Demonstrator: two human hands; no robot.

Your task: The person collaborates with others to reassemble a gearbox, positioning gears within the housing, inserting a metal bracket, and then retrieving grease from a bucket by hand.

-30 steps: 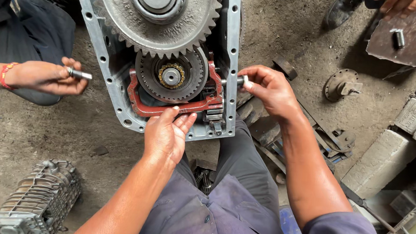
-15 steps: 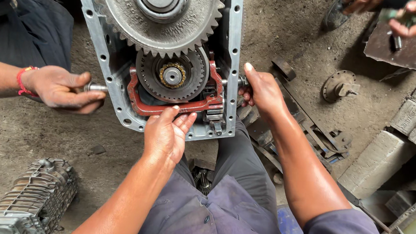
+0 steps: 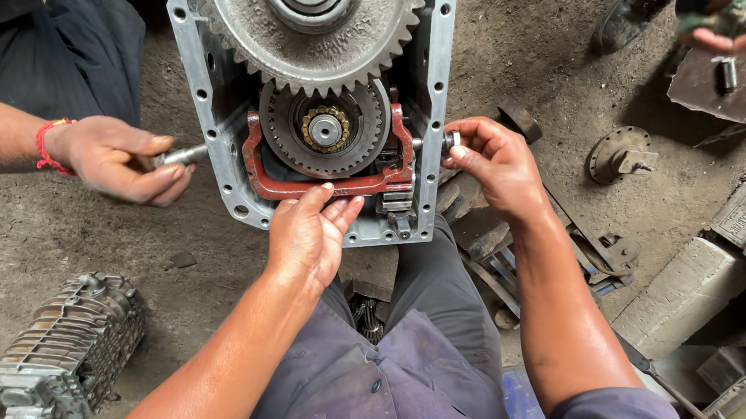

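Gearbox housing point(image 3: 196, 89), open: left hand point(image 3: 309, 235) fingers pressed flat on red shift fork point(image 3: 322, 186); right hand point(image 3: 496, 162) pinching steel pin point(image 3: 452, 140) at housing's side; co-worker's hand point(image 3: 120, 159) gripping a rod point(image 3: 184, 155) opposite.

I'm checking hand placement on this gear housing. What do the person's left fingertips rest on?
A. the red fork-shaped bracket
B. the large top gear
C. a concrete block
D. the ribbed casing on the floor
A: the left hand has its fingertips on the lower bar of the red fork-shaped bracket, below the small gear.
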